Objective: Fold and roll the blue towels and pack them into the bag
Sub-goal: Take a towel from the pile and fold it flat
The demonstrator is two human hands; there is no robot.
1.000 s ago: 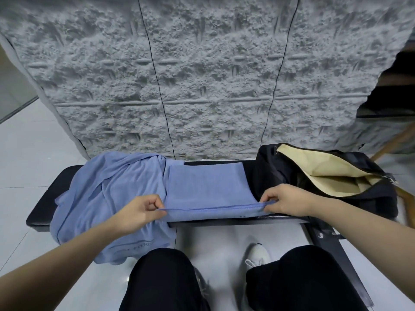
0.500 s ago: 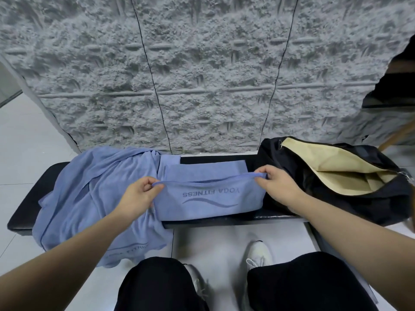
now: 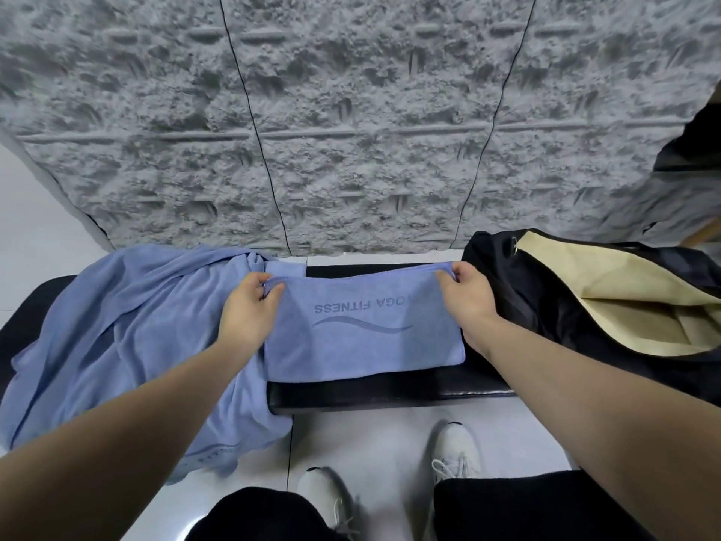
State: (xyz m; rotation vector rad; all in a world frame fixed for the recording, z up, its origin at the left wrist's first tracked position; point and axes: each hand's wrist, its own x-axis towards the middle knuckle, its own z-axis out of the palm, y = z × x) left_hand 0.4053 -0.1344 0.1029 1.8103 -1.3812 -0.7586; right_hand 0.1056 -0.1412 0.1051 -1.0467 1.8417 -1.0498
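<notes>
A folded blue towel [image 3: 363,333] with upside-down "YOGA FITNESS" lettering lies on a black bench [image 3: 390,392]. My left hand [image 3: 247,310] pinches its far left corner and my right hand [image 3: 466,296] pinches its far right corner, both at the back edge of the bench. A second blue towel [image 3: 125,345] lies crumpled over the bench's left part and hangs toward the floor. The black bag [image 3: 546,306] with cream lining sits open at the right end, just past my right hand.
A rough grey wall [image 3: 351,130] rises directly behind the bench. White floor tiles [image 3: 374,443] lie in front, with my white shoes [image 3: 454,454] and black-trousered knees near the bottom edge. A dark object stands at the far right.
Both hands have carried the towel's near edge up and over to the bench's back edge, folding it in half; the printed lettering now faces up. The camera has come closer.
</notes>
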